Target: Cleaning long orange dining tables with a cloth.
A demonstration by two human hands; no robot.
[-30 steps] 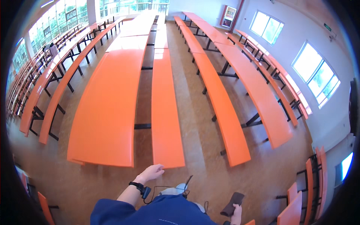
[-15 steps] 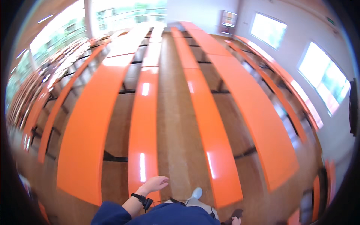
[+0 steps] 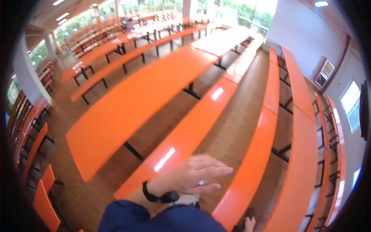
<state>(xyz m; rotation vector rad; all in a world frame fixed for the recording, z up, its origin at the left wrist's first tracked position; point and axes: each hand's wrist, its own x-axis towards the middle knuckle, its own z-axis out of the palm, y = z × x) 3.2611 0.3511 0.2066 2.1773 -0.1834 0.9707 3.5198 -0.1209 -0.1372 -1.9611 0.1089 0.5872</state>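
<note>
My left hand (image 3: 193,174) is raised in front of me, its fingers stretched out and the thumb apart, with nothing in it. A black wrist strap (image 3: 150,192) sits at the wrist, below a dark blue sleeve (image 3: 123,216). Behind the hand, and apart from it as far as I can tell, runs an orange bench (image 3: 181,141). Low at the bottom edge, my right hand (image 3: 250,224) is closed on a small dark object (image 3: 250,212); its kind cannot be made out. Another orange bench (image 3: 251,166) passes beside the right hand.
A long orange table (image 3: 139,104) stretches away on the left, another table (image 3: 295,162) on the right. A brown floor aisle (image 3: 228,127) runs between the benches. More tables and benches (image 3: 94,36) fill the far left, near a white pillar (image 3: 31,65).
My view has swung left, so the rows now slant toward the upper right. The left hand has come up, larger in view, fingers extended. My right hand still holds the dark object.
</note>
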